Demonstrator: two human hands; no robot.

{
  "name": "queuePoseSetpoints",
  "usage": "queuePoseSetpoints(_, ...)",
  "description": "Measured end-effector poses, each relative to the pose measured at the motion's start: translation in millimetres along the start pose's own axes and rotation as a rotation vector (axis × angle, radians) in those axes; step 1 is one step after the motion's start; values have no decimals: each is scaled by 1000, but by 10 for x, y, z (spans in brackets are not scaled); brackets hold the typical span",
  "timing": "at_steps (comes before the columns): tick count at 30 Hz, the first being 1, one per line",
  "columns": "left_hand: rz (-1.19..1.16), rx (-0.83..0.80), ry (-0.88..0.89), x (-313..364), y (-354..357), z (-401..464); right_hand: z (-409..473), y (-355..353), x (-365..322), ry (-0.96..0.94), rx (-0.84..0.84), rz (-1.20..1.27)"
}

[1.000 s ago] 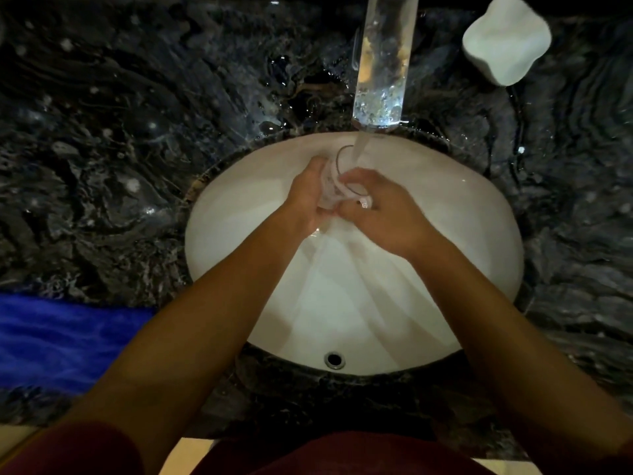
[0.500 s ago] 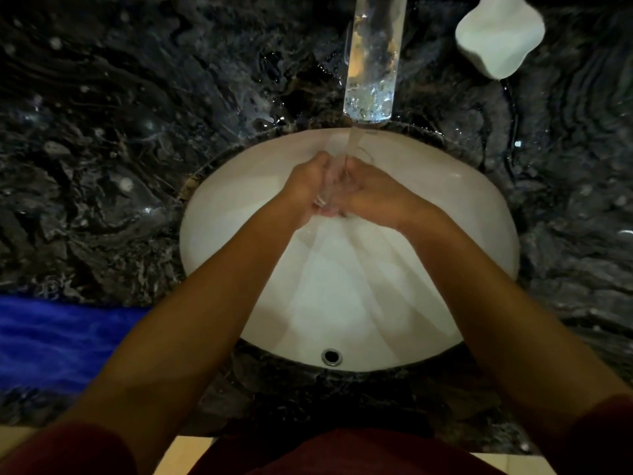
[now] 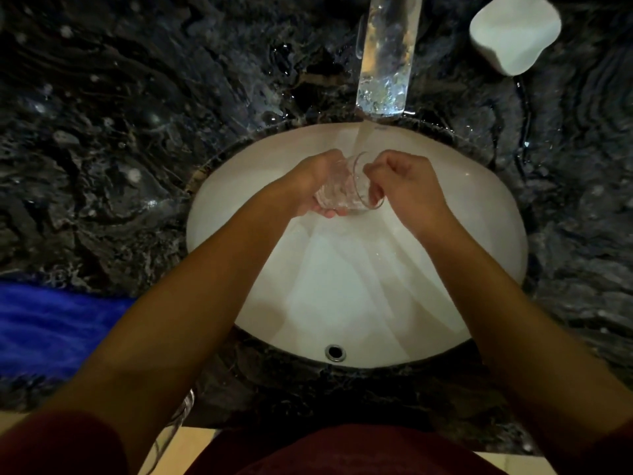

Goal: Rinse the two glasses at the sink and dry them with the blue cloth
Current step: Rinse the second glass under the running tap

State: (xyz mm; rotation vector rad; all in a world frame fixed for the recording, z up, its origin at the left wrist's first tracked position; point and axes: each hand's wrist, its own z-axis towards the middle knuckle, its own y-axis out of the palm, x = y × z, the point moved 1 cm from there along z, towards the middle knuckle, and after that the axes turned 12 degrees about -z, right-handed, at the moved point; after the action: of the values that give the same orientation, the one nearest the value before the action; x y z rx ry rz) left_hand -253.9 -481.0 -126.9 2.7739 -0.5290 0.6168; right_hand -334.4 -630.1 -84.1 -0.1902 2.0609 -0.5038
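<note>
The left hand [image 3: 313, 181] is curled around the closed bottom part of a clear glass [image 3: 346, 186]; its fingertips come out below the glass, and the palm covers the far side. The right hand [image 3: 406, 181] is at the other end: its fingers [image 3: 375, 193] are bent over the rim, and some of them can be seen through the glass wall, so they seem to be inside the mouth. The thumb of this hand I cannot see clearly.

The glass lies on its side between the two hands. Its long axis goes from left to right, a little lower on the right, and the open mouth points toward the right hand. It is held above the white sink [image 3: 479, 234], in the far half of the bowl, not touching the bowl.

A stream of water [image 3: 362, 138] falls from the tap [image 3: 385, 56] and meets the glass near its rim. The tap stands behind the sink, in the middle. The overflow hole [image 3: 335, 352] is in the near wall of the bowl.

Around the sink is a dark marble counter [image 3: 120, 149], wet near the tap. The blue cloth [image 3: 51, 323] lies on the counter at the left edge, well apart from the hands. A white object [image 3: 513, 32] with rounded corners sits on the counter at the far right. Dark red sleeves [image 3: 58, 443] cover the upper arms.
</note>
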Motion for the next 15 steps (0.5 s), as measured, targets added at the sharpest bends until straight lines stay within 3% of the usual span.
queuePoseSetpoints(2, 16, 22, -11, 20, 21, 38, 9, -10, 82, -49, 212, -164)
queuePoseSetpoints(3, 10, 37, -11, 20, 6, 49, 19, -1, 103, -38, 227, -178)
queuePoseSetpoints(7, 8, -32, -20, 51, 20, 29, 191, 68, 130, 31, -12, -421)
queuePoseSetpoints(11, 149, 14, 50, 153, 71, 5, 307, 189, -77, -29, 99, -690)
queuePoseSetpoints(13, 159, 73, 114, 226, 65, 11, 326, 262, -129, -16, 174, -702)
queuePoseSetpoints(15, 156, 125, 172, 264, 71, 26, 372, 294, -100, 116, 202, -614)
